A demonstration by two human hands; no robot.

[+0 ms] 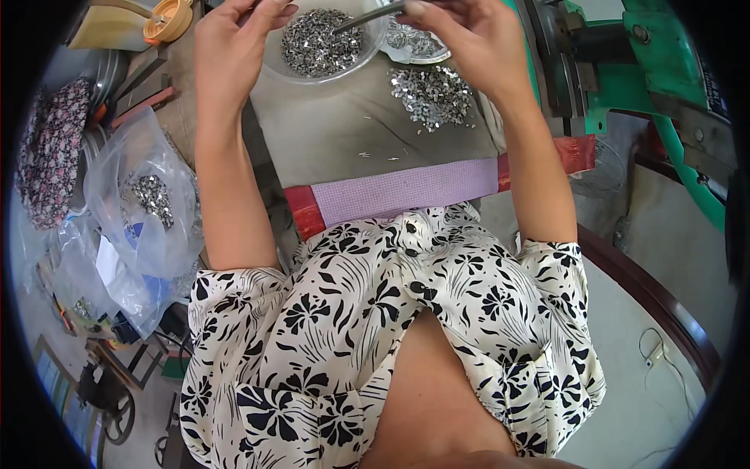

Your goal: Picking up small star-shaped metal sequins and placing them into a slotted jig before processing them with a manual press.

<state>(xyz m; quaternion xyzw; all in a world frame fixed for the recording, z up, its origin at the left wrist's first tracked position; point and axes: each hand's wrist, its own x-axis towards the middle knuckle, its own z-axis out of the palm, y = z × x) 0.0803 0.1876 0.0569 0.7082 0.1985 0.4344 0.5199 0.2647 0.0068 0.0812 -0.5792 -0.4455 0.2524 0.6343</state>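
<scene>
My right hand (478, 39) grips a slim grey metal tool, which looks like tweezers (369, 17). Its tip reaches over a clear plastic bowl (305, 78) holding many small shiny metal pieces (316, 45). Left of the bowl, my left hand (234, 43) has its fingers pinched together at the upper edge of the picture; whatever they hold is cut off from view. Beside the bowl, a round dish (439, 56) carries thin silvery parts. Nearer to me, a loose heap of small metal pieces (433, 98) lies on the grey work surface (312, 133).
A green machine (652, 59) stands close on the right. To the left are an orange round object (167, 21), clear plastic bags (144, 258) with metal pieces inside, and a flowered cloth (58, 148). A lilac woven strip (406, 187) covers the near table edge.
</scene>
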